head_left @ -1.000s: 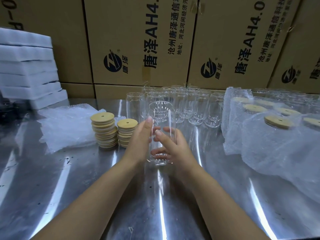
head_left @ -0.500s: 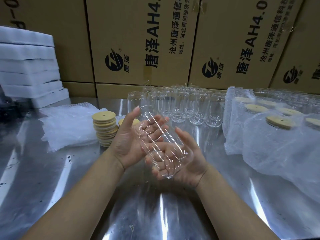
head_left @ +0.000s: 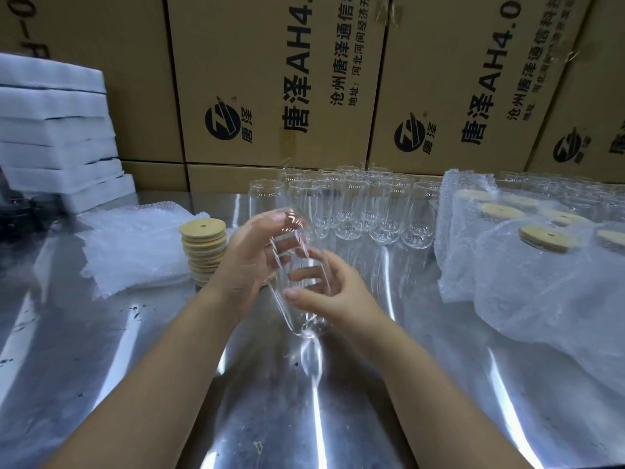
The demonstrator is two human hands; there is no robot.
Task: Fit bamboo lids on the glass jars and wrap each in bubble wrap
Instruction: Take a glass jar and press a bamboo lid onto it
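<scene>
Middle of the frame, both hands have one clear glass jar [head_left: 302,318], tilted a bit. The left hand [head_left: 247,265] wraps its upper part and the right hand [head_left: 338,294] curls round the lower part. The stack of bamboo lids [head_left: 203,249] sits just left of them on the counter [head_left: 101,350], with bubble wrap [head_left: 135,247] further left and the empty jars [head_left: 358,208] behind.

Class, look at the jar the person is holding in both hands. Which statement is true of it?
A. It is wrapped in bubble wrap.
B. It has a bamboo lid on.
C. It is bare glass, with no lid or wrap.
C: the jar gripped by the left hand and right hand is clear bare glass, while the lids are stacked on the table.
</scene>
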